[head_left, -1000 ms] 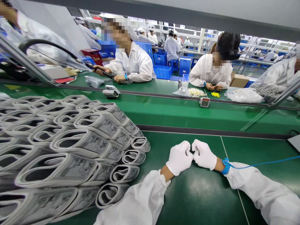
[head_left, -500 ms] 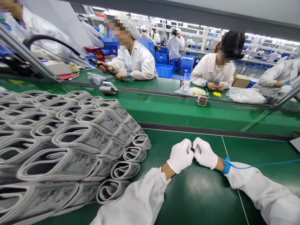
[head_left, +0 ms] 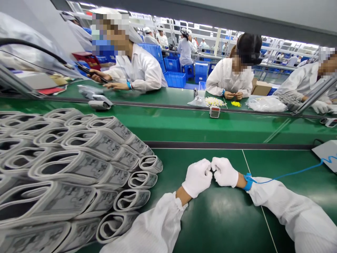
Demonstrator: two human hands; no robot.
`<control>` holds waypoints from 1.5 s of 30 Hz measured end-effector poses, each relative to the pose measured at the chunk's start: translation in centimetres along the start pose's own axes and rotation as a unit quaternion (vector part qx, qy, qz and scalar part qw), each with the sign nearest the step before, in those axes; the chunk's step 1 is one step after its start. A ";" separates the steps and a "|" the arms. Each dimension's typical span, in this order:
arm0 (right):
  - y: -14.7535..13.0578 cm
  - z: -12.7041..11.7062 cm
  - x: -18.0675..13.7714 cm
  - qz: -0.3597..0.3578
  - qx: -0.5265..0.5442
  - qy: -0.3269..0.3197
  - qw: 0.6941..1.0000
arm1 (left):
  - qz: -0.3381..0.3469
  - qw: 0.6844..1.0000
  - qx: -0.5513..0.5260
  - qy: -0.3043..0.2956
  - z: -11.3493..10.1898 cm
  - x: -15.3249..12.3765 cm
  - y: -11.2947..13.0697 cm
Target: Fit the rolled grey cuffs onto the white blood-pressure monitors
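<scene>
Little is changing: the gloved left hand (head_left: pixel 197 177) and right hand (head_left: pixel 224 172) are staying pressed together on the green tabletop (head_left: pixel 223 225), each grip curled shut, though I cannot tell whether they hold anything small. The stacked grey rolled cuffs (head_left: pixel 79 151) are lying near them, untouched.

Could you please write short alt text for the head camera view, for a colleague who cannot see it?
A person's white-gloved left hand and right hand meet in loose fists on a green workbench, beside a large stack of rolled grey-and-white blood-pressure cuffs. A blue wrist strap circles the right wrist. Co-workers in white coats sit across the bench.
</scene>
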State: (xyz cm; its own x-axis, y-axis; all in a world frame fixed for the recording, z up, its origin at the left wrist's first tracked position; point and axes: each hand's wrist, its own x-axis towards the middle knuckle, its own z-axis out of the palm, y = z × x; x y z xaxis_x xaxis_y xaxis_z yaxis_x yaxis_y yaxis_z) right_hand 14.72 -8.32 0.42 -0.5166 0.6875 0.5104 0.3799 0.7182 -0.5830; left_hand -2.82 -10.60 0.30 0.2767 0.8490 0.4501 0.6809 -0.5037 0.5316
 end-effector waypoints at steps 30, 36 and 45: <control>-0.4 0.1 1.0 0.086 -0.018 -0.069 0.994 | -0.020 0.999 0.038 -0.014 -1.1 0.2 -0.7; -0.4 0.2 1.0 0.074 -0.028 -0.059 0.995 | 0.018 0.998 0.058 0.008 -1.2 0.1 -0.5; -0.2 0.5 1.1 0.078 -0.041 -0.068 0.994 | 0.086 0.991 0.079 0.067 -0.9 -0.1 -0.7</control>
State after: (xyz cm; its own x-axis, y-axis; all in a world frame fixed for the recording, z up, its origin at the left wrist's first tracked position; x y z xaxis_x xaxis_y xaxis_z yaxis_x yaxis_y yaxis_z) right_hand 13.73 -7.82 0.82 -0.5436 0.7739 0.3250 0.5221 0.6149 -0.5910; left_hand -3.91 -10.46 0.59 0.3125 0.7191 0.6207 0.7324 -0.5985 0.3247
